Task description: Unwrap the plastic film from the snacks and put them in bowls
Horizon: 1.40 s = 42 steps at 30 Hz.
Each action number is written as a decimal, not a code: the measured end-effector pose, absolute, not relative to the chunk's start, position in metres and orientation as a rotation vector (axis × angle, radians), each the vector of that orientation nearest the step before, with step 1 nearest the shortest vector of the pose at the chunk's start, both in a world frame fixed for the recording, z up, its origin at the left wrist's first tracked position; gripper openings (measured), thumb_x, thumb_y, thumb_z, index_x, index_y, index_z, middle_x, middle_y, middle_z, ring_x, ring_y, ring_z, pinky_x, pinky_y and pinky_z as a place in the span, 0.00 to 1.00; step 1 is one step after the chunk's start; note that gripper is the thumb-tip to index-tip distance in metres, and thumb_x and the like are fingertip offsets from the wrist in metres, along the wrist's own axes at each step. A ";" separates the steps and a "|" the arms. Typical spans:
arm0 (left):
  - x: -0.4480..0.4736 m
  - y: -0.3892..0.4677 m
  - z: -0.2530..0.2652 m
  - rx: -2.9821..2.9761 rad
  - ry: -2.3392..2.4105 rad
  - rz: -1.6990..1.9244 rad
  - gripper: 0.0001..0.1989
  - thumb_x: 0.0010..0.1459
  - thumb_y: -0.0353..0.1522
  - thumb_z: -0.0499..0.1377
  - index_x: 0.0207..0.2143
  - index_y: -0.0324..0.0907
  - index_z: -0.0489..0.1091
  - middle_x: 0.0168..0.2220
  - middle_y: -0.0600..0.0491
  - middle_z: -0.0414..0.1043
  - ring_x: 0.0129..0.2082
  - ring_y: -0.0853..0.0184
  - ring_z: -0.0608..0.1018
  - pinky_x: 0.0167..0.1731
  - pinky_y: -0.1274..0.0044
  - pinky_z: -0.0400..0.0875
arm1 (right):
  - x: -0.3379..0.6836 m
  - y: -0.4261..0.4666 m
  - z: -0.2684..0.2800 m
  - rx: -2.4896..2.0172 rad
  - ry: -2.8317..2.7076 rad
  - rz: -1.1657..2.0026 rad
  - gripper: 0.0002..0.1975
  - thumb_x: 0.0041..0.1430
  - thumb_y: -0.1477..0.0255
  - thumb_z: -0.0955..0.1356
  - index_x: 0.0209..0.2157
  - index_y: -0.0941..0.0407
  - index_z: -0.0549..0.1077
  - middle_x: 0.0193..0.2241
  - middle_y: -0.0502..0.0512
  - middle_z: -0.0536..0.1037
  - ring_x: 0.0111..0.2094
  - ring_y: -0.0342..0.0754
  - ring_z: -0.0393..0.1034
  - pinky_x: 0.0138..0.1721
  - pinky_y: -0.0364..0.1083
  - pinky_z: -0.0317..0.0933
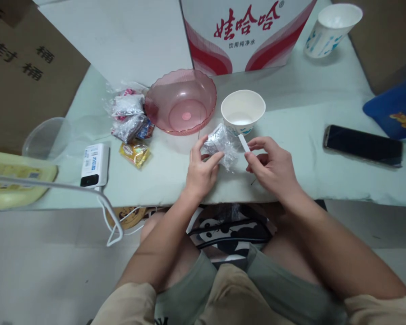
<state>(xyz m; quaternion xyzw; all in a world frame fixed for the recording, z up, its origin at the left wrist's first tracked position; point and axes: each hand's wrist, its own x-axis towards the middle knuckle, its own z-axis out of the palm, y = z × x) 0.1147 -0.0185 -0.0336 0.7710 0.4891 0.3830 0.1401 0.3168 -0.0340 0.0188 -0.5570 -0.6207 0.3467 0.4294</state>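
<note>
Near the table's front edge, my left hand (pixel 203 168) has its thumb and fingers curled at a crinkled clear plastic packet (pixel 220 143) with something silvery inside. My right hand (pixel 272 166) pinches a small flat white strip (pixel 244 143) between thumb and forefinger; the strip points up and away from me. Just beyond both hands stands an upright white paper cup (pixel 243 108), its lower front partly behind the packet and the strip. A pink transparent bowl (pixel 181 127) with a scalloped rim sits to the left of the cup.
Left of the bowl lie several plastic-wrapped packets (pixel 126 108) and a yellow sachet (pixel 135 154). A white power bank (pixel 95 164) with a cable is further left. A large carton (pixel 240 36) stands behind. On the right are a phone (pixel 363 145), a blue object (pixel 397 108) and another cup (pixel 333 31).
</note>
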 end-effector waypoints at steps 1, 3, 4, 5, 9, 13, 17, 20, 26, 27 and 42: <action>0.113 -0.018 -0.033 2.235 1.415 1.112 0.12 0.62 0.31 0.57 0.48 0.47 0.75 0.67 0.47 0.57 0.67 0.50 0.64 0.51 0.64 0.78 | 0.316 -0.034 0.018 -1.369 -1.547 0.882 0.11 0.63 0.60 0.68 0.41 0.52 0.71 0.38 0.52 0.77 0.22 0.40 0.71 0.24 0.43 0.65; 0.111 -0.016 -0.033 2.266 1.396 1.103 0.12 0.62 0.31 0.57 0.47 0.46 0.74 0.66 0.47 0.58 0.65 0.52 0.65 0.50 0.65 0.78 | 0.314 -0.033 0.015 -1.318 -1.577 0.957 0.11 0.63 0.60 0.67 0.42 0.53 0.72 0.40 0.52 0.75 0.22 0.39 0.70 0.23 0.42 0.66; 0.109 -0.016 -0.033 2.283 1.387 1.108 0.11 0.62 0.30 0.57 0.46 0.46 0.74 0.66 0.46 0.58 0.65 0.52 0.66 0.50 0.66 0.78 | 0.312 -0.033 0.014 -1.301 -1.604 0.993 0.11 0.63 0.61 0.67 0.42 0.53 0.73 0.39 0.52 0.74 0.22 0.39 0.69 0.23 0.42 0.66; 0.108 -0.016 -0.032 2.295 1.388 1.129 0.11 0.61 0.30 0.58 0.45 0.46 0.74 0.65 0.46 0.58 0.65 0.52 0.66 0.51 0.65 0.78 | 0.311 -0.033 0.013 -1.294 -1.634 1.020 0.11 0.62 0.62 0.68 0.42 0.53 0.73 0.39 0.52 0.73 0.22 0.39 0.69 0.24 0.43 0.67; 0.100 -0.015 -0.029 2.174 1.491 1.330 0.08 0.61 0.31 0.60 0.44 0.45 0.72 0.64 0.46 0.55 0.65 0.53 0.65 0.55 0.61 0.75 | 0.319 -0.029 0.011 -1.366 -1.763 1.056 0.10 0.61 0.64 0.68 0.42 0.52 0.75 0.37 0.51 0.74 0.24 0.41 0.70 0.30 0.45 0.68; 0.091 -0.013 -0.031 1.874 1.486 1.367 0.15 0.59 0.40 0.64 0.46 0.47 0.66 0.66 0.45 0.49 0.63 0.57 0.67 0.46 0.70 0.79 | 0.343 -0.021 0.008 -1.634 -1.944 0.828 0.07 0.58 0.69 0.68 0.38 0.53 0.77 0.35 0.54 0.78 0.30 0.48 0.72 0.36 0.49 0.67; 0.089 -0.011 -0.038 1.754 1.316 1.247 0.27 0.54 0.52 0.66 0.47 0.48 0.62 0.65 0.44 0.51 0.62 0.57 0.69 0.45 0.72 0.78 | 0.349 -0.018 0.003 -1.686 -1.967 0.424 0.12 0.57 0.70 0.68 0.43 0.54 0.77 0.42 0.61 0.79 0.44 0.59 0.73 0.48 0.58 0.66; 0.092 -0.010 -0.039 1.694 1.209 1.157 0.28 0.57 0.58 0.59 0.48 0.48 0.61 0.63 0.43 0.59 0.61 0.58 0.72 0.50 0.71 0.75 | 0.334 -0.022 0.004 -1.313 -2.009 0.497 0.22 0.56 0.66 0.70 0.53 0.53 0.72 0.53 0.64 0.74 0.56 0.60 0.69 0.57 0.60 0.64; 0.095 -0.010 -0.035 1.488 1.097 1.166 0.25 0.61 0.56 0.54 0.50 0.51 0.59 0.64 0.45 0.62 0.52 0.60 0.78 0.39 0.72 0.77 | 0.311 -0.033 0.014 -1.093 -1.976 0.516 0.05 0.61 0.70 0.66 0.37 0.50 0.75 0.56 0.59 0.72 0.62 0.60 0.64 0.62 0.63 0.60; 0.094 -0.009 -0.034 1.478 1.133 1.165 0.23 0.62 0.54 0.54 0.49 0.51 0.59 0.63 0.46 0.64 0.51 0.61 0.78 0.38 0.72 0.77 | 0.311 -0.034 0.016 -1.071 -1.980 0.504 0.05 0.60 0.71 0.66 0.33 0.50 0.75 0.54 0.58 0.74 0.61 0.60 0.65 0.62 0.63 0.59; 0.092 -0.025 0.006 1.782 1.653 0.633 0.22 0.55 0.51 0.62 0.23 0.43 0.70 0.19 0.55 0.68 0.22 0.67 0.69 0.26 0.75 0.59 | 0.317 -0.041 0.026 -0.958 -2.212 0.937 0.14 0.62 0.72 0.62 0.40 0.52 0.79 0.35 0.52 0.84 0.39 0.49 0.76 0.48 0.52 0.62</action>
